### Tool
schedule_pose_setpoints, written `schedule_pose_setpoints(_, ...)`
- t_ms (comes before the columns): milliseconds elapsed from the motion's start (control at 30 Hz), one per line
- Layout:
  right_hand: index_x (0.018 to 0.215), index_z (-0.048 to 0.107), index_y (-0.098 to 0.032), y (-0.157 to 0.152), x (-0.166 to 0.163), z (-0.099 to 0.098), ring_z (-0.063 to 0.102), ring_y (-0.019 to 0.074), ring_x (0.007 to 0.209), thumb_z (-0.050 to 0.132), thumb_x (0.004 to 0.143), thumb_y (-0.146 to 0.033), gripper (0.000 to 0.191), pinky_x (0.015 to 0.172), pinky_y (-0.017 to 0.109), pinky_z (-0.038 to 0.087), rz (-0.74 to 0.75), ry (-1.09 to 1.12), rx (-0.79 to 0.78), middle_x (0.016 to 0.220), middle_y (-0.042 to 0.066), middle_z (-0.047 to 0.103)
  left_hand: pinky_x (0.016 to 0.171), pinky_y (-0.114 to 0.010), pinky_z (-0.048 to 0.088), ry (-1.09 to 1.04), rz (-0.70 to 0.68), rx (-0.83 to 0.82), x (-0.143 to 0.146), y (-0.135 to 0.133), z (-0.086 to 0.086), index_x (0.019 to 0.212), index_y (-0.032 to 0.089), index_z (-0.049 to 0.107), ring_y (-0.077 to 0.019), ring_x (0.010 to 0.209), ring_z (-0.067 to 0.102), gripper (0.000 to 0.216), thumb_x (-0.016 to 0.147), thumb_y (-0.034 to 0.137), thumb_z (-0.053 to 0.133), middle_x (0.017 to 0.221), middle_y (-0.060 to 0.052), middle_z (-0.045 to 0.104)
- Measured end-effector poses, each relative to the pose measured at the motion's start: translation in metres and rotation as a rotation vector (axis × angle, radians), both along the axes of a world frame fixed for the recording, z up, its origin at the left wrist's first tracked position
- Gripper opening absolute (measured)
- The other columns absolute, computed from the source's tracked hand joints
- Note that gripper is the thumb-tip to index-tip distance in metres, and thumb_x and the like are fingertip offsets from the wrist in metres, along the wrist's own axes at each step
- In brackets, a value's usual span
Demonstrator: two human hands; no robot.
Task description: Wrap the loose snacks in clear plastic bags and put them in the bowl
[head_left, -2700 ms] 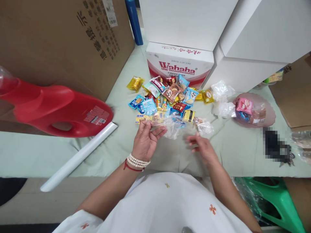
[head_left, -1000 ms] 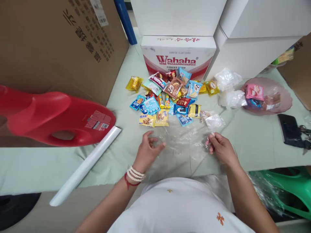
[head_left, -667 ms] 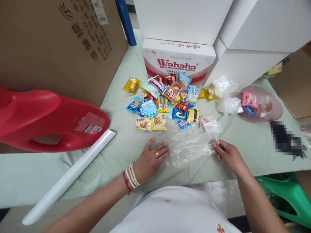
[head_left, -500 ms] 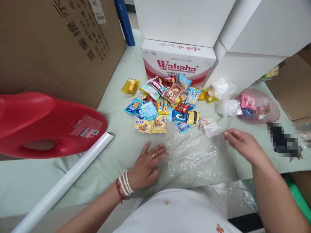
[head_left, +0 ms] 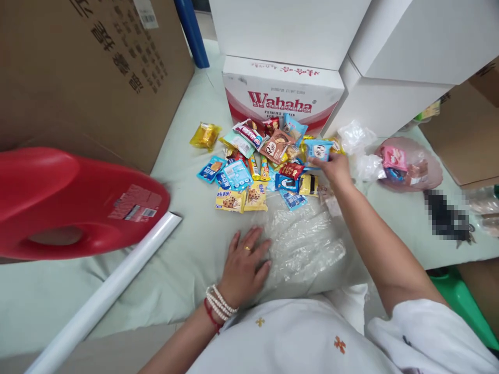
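A pale green cloth-covered surface carries a clear plastic sheet, pressed flat under the left hand's fingers. A heap of snack packets lies beyond them and reaches the right hand's fingertips. A red jug and a white roll lie well left of the left fingers, a Wahaha carton stands beyond the right fingertips, and crumpled clear bags and a pink plate sit to their right.

At the far centre, a white carton reads "Wahaha" in red, with "PURIFIED" in small print beneath. The brown cardboard box at far left bears large black Chinese characters, upside down. A yellow cookie packet shows blue Chinese characters. The light-blue packet, pinched by the right hand, carries a logo too small to read.
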State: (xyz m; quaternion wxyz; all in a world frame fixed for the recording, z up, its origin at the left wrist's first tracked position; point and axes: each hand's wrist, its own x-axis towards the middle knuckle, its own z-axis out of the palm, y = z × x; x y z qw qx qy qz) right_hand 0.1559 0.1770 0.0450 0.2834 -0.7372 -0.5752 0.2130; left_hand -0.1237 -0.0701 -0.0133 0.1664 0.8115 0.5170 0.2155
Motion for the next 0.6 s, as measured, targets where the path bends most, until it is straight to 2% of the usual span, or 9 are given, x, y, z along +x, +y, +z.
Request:
schedule_pose_setpoints(133, 0.093, 0.062, -0.02, -0.062, 0.025, 0.03, 0.054, 0.0282, 0.099, 0.078, 0.075, -0.056, 0.044, 0.086, 0.042, 0.046, 0.048, -0.218, 0.305, 0.102, 0.009, 0.061, 0.125, -0.068, 0.01, 0.068, -0.04, -0.082, 0.004, 0.002, 0.006, 0.151, 0.023, 0.05, -0.0364, 0.151, 0.041, 0.06, 0.091, 0.029, 0.058, 0.163, -0.017, 0.043)
schedule_pose_setpoints(200, 0.098, 0.058, -0.021, -0.098, 0.02, 0.034, 0.053, 0.0284, 0.102, 0.077, 0.079, -0.049, 0.038, 0.087, 0.041, 0.046, 0.236, -0.268, 0.381, 0.107, 0.01, 0.058, 0.125, -0.069, 0.006, 0.073, -0.046, -0.086, 0.006, 0.002, 0.006, 0.157, 0.021, 0.042, -0.0363, 0.151, 0.041, 0.068, 0.091, 0.03, 0.057, 0.163, -0.017, 0.043)
schedule_pose_setpoints(300, 0.103, 0.057, -0.021, -0.149, -0.001, 0.02, 0.053, 0.028, 0.099, 0.068, 0.087, -0.028, 0.021, 0.085, 0.041, 0.045, 0.542, -0.351, 0.338, 0.108, 0.013, 0.06, 0.125, -0.068, 0.005, 0.085, -0.025, -0.079, 0.006, 0.0, 0.004, 0.16, 0.016, 0.035, -0.036, 0.151, 0.041, 0.072, 0.093, 0.031, 0.056, 0.162, -0.02, 0.044)
schedule_pose_setpoints(367, 0.107, 0.06, -0.02, -0.176, -0.013, 0.004, 0.054, 0.0305, 0.102, 0.066, 0.089, -0.023, 0.02, 0.087, 0.044, 0.044, 0.677, -0.464, 0.255, 0.116, 0.016, 0.062, 0.125, -0.068, 0.004, 0.103, -0.009, -0.07, 0.004, -0.003, 0.004, 0.16, 0.015, 0.034, -0.036, 0.151, 0.042, 0.07, 0.095, 0.033, 0.055, 0.161, -0.022, 0.045)
schedule_pose_setpoints(433, 0.116, 0.061, -0.019, -0.195, -0.018, -0.009, 0.054, 0.0334, 0.107, 0.069, 0.091, -0.033, 0.029, 0.089, 0.047, 0.044, 0.795, -0.491, 0.157, 0.129, 0.019, 0.061, 0.125, -0.068, 0.003, 0.12, 0.0, -0.065, 0.002, -0.008, 0.004, 0.159, 0.015, 0.036, -0.0362, 0.15, 0.043, 0.068, 0.097, 0.038, 0.054, 0.16, -0.022, 0.046)
schedule_pose_setpoints(500, 0.125, 0.059, -0.02, -0.206, -0.017, -0.019, 0.053, 0.0346, 0.117, 0.07, 0.092, -0.047, 0.044, 0.093, 0.048, 0.046, 0.869, -0.407, 0.086, 0.141, 0.019, 0.056, 0.125, -0.068, 0.003, 0.131, -0.002, -0.067, 0.0, -0.011, 0.004, 0.159, 0.017, 0.037, -0.0353, 0.15, 0.044, 0.066, 0.099, 0.041, 0.052, 0.16, -0.022, 0.046)
schedule_pose_setpoints(533, 0.127, 0.058, -0.02, -0.208, -0.015, -0.022, 0.053, 0.0342, 0.121, 0.068, 0.093, -0.049, 0.046, 0.095, 0.048, 0.047, 0.881, -0.36, 0.07, 0.143, 0.019, 0.054, 0.125, -0.067, 0.003, 0.134, -0.002, -0.07, -0.001, -0.012, 0.004, 0.158, 0.018, 0.038, -0.0346, 0.15, 0.044, 0.064, 0.1, 0.042, 0.05, 0.159, -0.022, 0.047)
schedule_pose_setpoints(600, 0.13, 0.057, -0.02, -0.207, -0.012, -0.027, 0.055, 0.0322, 0.123, 0.065, 0.096, -0.042, 0.041, 0.097, 0.047, 0.049, 0.881, -0.299, 0.053, 0.141, 0.019, 0.056, 0.126, -0.066, 0.002, 0.141, 0.007, -0.079, -0.002, -0.014, 0.004, 0.158, 0.02, 0.038, -0.033, 0.15, 0.044, 0.06, 0.103, 0.039, 0.047, 0.159, -0.021, 0.048)
